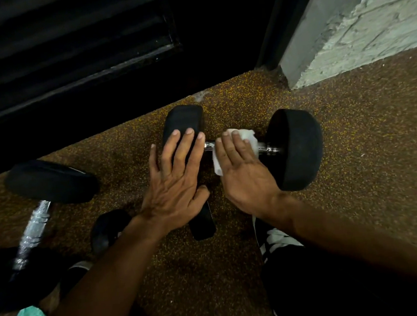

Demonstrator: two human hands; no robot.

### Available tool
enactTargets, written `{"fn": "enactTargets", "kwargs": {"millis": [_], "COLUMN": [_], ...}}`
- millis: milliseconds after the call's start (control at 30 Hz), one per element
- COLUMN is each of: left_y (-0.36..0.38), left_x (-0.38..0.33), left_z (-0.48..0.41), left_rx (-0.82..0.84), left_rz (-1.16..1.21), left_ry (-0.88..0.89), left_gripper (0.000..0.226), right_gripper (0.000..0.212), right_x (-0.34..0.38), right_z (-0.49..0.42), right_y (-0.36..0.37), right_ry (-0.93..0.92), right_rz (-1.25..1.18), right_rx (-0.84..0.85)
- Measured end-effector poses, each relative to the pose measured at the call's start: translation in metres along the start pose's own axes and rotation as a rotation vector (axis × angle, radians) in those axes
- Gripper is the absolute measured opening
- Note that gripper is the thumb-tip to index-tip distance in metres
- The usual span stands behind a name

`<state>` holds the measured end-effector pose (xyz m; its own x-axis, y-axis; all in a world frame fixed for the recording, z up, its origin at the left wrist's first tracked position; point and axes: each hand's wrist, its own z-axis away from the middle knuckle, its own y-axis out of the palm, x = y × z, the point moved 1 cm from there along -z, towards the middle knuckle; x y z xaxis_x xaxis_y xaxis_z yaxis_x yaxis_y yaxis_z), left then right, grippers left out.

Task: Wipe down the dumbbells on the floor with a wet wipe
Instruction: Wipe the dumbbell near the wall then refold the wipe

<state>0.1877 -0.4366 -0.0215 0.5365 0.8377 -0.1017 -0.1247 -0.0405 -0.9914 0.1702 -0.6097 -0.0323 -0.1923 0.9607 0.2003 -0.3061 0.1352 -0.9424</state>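
Risk of roll: black rubber-headed dumbbell with chrome handle (pixel 298 147) lies on speckled rubber floor (pixel 350 125), left hand (pixel 176 175) flat and unclenched on 1 head, right hand (pixel 243 165) pressing crumpled white wet wipe (pixel 247 135) onto handle (second dumbbell (pixel 50 181) unwiped?), so hard strokes could shift it.

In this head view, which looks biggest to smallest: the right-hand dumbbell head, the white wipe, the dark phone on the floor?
1. Right-hand dumbbell head
2. Phone, partly hidden by the left hand
3. Wipe, mostly covered by the right hand, so unsure

Right hand (pixel 244 172) presses the white wet wipe (pixel 245 139) around the black rubber dumbbell's (pixel 297 147) chrome handle; left hand (pixel 176 175) lies flat on its nine o'clock head.
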Motion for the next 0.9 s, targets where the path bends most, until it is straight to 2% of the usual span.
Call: {"fn": "enactTargets", "kwargs": {"millis": [67, 200, 267, 333, 433, 600, 667, 733, 900], "left_y": [-0.002, -0.008, -0.012, -0.015, -0.019, -0.023, -0.024, -0.026, -0.030], "left_x": [0.001, 0.002, 0.002, 0.004, 0.006, 0.008, 0.009, 0.011, 0.014], "left_z": [-0.004, -0.015, -0.024, -0.032, -0.045, -0.058, -0.063, -0.068, -0.078], "left_rx": [0.010, 0.031, 0.036, 0.047, 0.063, 0.076, 0.083, 0.088, 0.075], "left_rz": [0.009, 0.052, 0.061, 0.061, 0.052, 0.091, 0.105, 0.111, 0.082], "left_ry": [-0.004, -0.024, -0.032, -0.041, -0.059, -0.067, -0.069, -0.074, -0.073], "left_gripper": [0.095, 0.095, 0.095, 0.095, 0.096, 0.095, 0.095, 0.096, 0.095], "right_gripper": [0.069, 0.067, 0.065, 0.063, 0.065, 0.062, 0.063, 0.064, 0.074], "right_x": [-0.003, -0.012, -0.012, -0.012, -0.018, -0.015, -0.018, -0.023, -0.019], "right_z": [0.003, 0.012, 0.001, -0.016, -0.021, -0.006, -0.026, -0.038, -0.007], "right_y": [-0.001, -0.016, -0.018, -0.018, -0.019, -0.015, -0.014, -0.015, -0.004], "right_ry": [0.047, 0.186, 0.153, 0.125, 0.156, 0.169, 0.149, 0.206, 0.178], "right_rz": [0.030, 0.082, 0.111, 0.035, -0.026, 0.056, 0.020, -0.026, -0.084], "right_rx": [-0.014, 0.128, 0.065, -0.015, -0.005, -0.030, -0.080, -0.051, -0.055]}}
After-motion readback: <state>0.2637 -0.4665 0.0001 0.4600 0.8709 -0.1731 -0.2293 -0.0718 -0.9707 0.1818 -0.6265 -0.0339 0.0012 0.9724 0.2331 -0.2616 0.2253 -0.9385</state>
